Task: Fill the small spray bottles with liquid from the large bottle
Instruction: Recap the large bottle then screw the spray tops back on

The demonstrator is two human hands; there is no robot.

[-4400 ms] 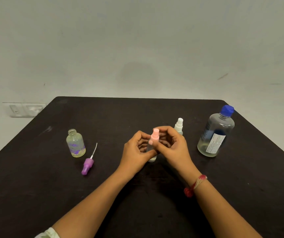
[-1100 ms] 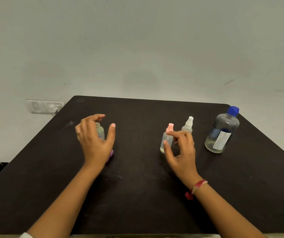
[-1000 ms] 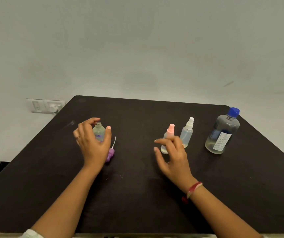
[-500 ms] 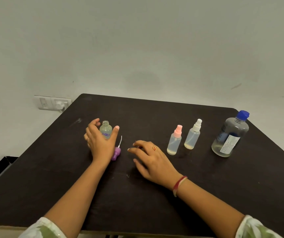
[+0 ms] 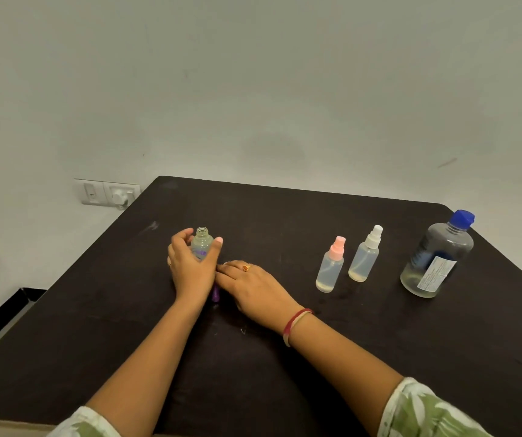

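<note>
Purple sprayer mostly hidden (between hands).

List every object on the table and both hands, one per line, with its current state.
Open-necked bottle: upright, uncapped, gripped by the left hand.
Purple spray cap: lying on the table, mostly hidden under the hands.
Pink-topped bottle: upright, capped, some liquid at the bottom.
White-topped bottle: upright, capped, some liquid at the bottom.
Large bottle: upright, blue cap on, liquid low.
Left hand: closed around the open-necked bottle.
Right hand: on the purple spray cap; grip not visible.

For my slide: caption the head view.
Left hand grips an open small bottle; right hand reaches the purple sprayer beside it.
</note>
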